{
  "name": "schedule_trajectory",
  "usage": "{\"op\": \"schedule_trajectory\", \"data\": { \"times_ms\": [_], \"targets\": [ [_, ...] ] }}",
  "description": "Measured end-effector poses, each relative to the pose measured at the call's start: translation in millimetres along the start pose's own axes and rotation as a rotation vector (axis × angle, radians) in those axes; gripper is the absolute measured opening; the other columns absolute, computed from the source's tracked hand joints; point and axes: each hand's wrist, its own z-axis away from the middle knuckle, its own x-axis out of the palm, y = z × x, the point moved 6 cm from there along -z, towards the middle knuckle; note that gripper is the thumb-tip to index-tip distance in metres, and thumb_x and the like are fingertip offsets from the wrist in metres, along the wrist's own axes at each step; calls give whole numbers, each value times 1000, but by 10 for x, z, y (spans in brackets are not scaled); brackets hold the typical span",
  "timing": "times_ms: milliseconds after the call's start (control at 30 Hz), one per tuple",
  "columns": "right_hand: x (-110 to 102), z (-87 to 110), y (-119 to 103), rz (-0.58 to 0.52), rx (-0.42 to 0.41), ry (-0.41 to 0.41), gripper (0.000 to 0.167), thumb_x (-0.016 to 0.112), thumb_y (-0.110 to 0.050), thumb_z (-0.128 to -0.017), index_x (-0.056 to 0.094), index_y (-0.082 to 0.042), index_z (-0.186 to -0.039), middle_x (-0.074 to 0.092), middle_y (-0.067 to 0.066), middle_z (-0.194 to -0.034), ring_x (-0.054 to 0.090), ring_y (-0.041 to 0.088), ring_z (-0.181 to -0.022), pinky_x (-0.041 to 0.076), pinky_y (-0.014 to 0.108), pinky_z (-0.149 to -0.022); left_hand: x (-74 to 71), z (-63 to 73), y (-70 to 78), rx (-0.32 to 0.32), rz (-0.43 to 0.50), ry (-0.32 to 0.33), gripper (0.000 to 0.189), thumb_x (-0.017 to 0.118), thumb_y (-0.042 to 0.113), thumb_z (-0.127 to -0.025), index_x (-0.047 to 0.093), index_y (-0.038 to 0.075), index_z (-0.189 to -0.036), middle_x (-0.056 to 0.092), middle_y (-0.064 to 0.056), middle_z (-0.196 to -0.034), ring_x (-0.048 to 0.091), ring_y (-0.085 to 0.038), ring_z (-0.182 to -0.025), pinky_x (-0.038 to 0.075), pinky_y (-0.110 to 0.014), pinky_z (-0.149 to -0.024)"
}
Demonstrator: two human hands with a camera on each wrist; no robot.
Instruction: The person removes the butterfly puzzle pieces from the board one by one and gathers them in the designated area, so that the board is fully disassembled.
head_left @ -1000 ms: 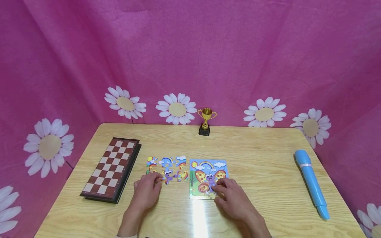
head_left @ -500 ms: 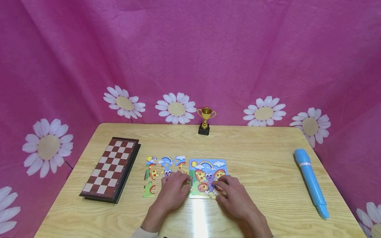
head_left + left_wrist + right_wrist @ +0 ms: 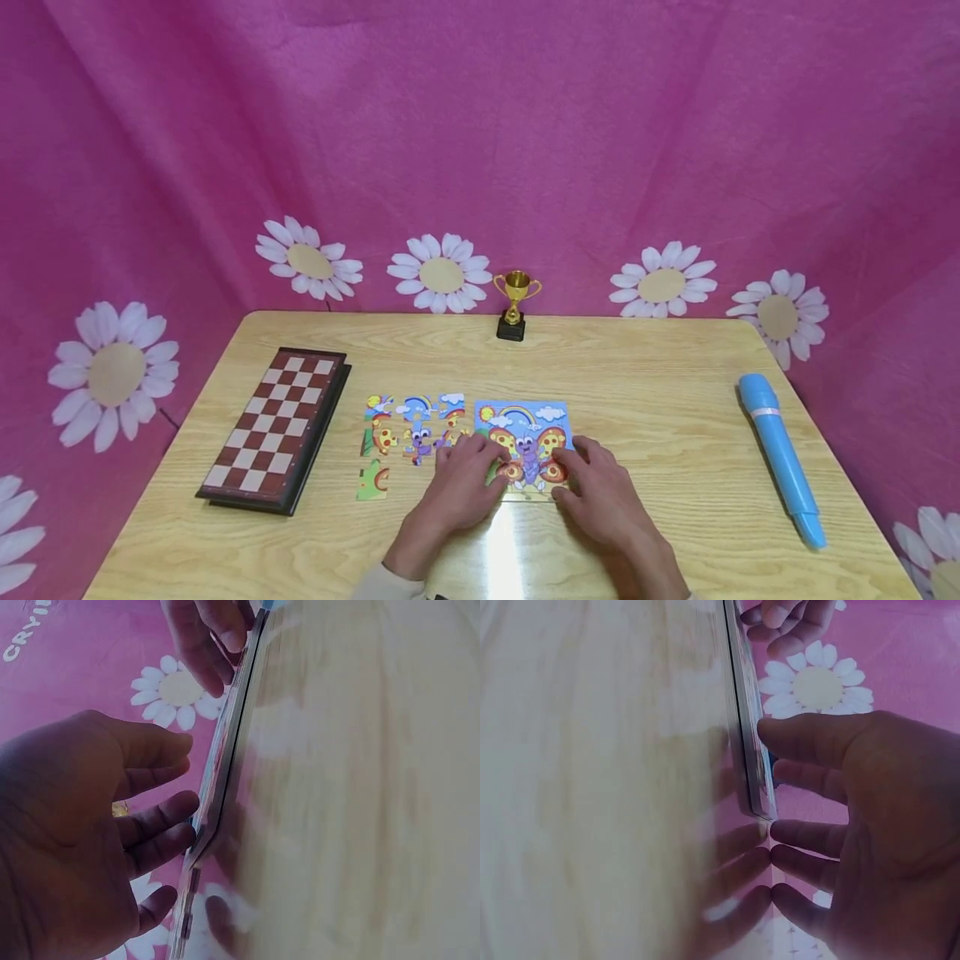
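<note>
A square butterfly jigsaw puzzle (image 3: 522, 421) lies flat on the table between my hands. My left hand (image 3: 467, 483) is at its lower left side, fingers slightly bent over the edge. At the lower right side, my right hand (image 3: 604, 493) has its thumb and index fingertip at the picture. Both wrist views show spread fingers beside the thin board edge (image 3: 234, 735), gripping nothing. Left of the puzzle, loose matching jigsaw pieces lie in rows, among them a butterfly-face piece (image 3: 421, 439) and a green corner piece (image 3: 372, 480). My left hand partly covers the rightmost pieces.
A folded checkered game board (image 3: 273, 425) lies at the table's left. A small gold trophy cup (image 3: 515, 302) stands at the back edge, and a blue microphone-shaped object (image 3: 780, 458) lies at the right. Pink cloth printed with daisies (image 3: 440, 273) hangs behind the wooden table (image 3: 637, 367).
My left hand has moved right, from above the loose pieces to the puzzle's left side, uncovering the green corner piece. My right hand has shifted slightly outward on the puzzle.
</note>
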Motion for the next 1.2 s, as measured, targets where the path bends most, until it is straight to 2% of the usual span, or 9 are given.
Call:
{"op": "schedule_trajectory", "data": {
  "times_ms": [233, 467, 600, 1033, 1200],
  "targets": [
    [-14, -14, 7, 15, 36, 17, 34, 74, -23, -81, 66, -16, -114, 56, 12, -133, 51, 35, -125, 43, 60, -92, 79, -24, 42, -37, -43, -23, 33, 67, 36, -81, 65, 23, -112, 57, 5, -112, 48, -15, -101, 32, -36, -79],
    [-9, -42, 5, 28, 63, 14, 26, 74, -24, -79, 65, -14, -101, 56, 10, -132, 52, 33, -123, 44, 56, -91, 97, -43, 72, -77, -40, -5, 29, 73, 35, -79, 66, 22, -104, 55, 7, -103, 43, -14, -95, 30, -35, -78],
    [-14, -49, -6, 33, 56, 16, 26, 76, -25, -79, 65, -13, -100, 56, 11, -131, 52, 33, -122, 45, 55, -91, 104, -52, 81, -95, -35, -13, 30, 75, 34, -79, 66, 20, -103, 55, 6, -101, 42, -14, -94, 30, -36, -79],
    [-41, -49, -21, 57, 31, 51, 25, 77, -24, -77, 64, -13, -96, 58, 12, -127, 55, 34, -117, 47, 54, -86, 95, -59, 116, -82, -11, 16, 30, 77, 28, -77, 59, 21, -100, 54, 7, -96, 43, -14, -91, 27, -36, -78],
    [-43, -33, -23, 62, 30, 54, 25, 77, -24, -76, 64, -14, -95, 59, 12, -127, 56, 33, -117, 47, 54, -85, 103, -51, 125, -83, 57, 38, 26, 76, 24, -78, 55, 25, -93, 53, 14, -83, 45, -7, -81, 24, -34, -76]
  ]
}}
